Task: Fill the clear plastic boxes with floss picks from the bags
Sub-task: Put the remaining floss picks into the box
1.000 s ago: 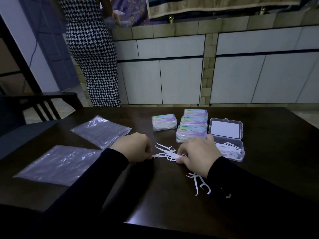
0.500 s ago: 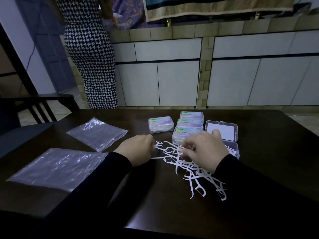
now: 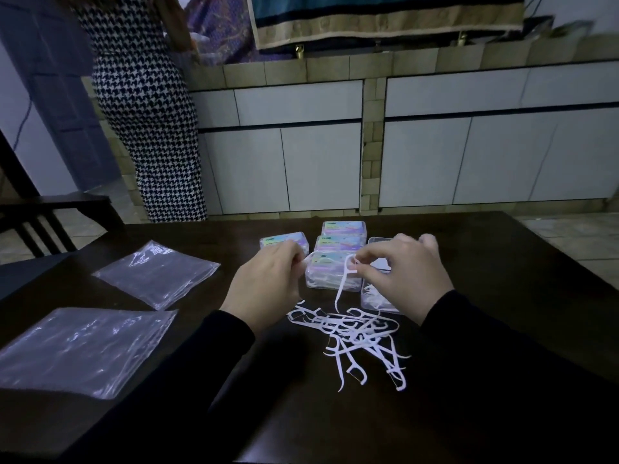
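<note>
Dim room, bluish light. The dark table (image 3: 502,296) soaks up light; sheen on it at 6 o'clock. Shiny glare on the plastic bags (image 3: 83,349) at 8 o'clock. Black sleeves (image 3: 502,380) lose detail. Edges bend w/ wide lens. Fingertips (image 3: 427,241) a bit blurry.

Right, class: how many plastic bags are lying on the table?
2. One bag lies flat at the table's near left; the other bag lies just beyond it, left of the left hand. None looks hidden.
</note>
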Demonstrator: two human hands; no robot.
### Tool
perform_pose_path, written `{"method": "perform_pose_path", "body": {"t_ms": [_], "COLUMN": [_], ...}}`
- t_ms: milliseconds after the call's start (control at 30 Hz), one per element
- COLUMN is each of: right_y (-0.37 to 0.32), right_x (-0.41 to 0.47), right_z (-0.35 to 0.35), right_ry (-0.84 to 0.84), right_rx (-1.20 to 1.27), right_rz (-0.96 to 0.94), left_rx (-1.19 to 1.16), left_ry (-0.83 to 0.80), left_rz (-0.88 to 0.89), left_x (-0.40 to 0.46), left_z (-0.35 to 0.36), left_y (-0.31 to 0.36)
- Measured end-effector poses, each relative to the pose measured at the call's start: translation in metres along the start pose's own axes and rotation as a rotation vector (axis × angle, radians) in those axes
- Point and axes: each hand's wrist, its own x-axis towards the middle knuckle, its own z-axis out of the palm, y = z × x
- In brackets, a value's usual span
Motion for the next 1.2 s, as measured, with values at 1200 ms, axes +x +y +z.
{"method": "perform_pose_path", "body": {"t_ms": [1200], "right_y": [0.082], "right_x": [-0.018], "right_z": [-0.01], "right_ry": [-0.319], "right_rx": [-0.145], "right_rz": [0.188], "left_rx": [-0.329], "left_ry": [-0.076], "left_rz": [0.164], "left_x": [0.044], "left_z": [0.059], "left_y": [0.073]}}
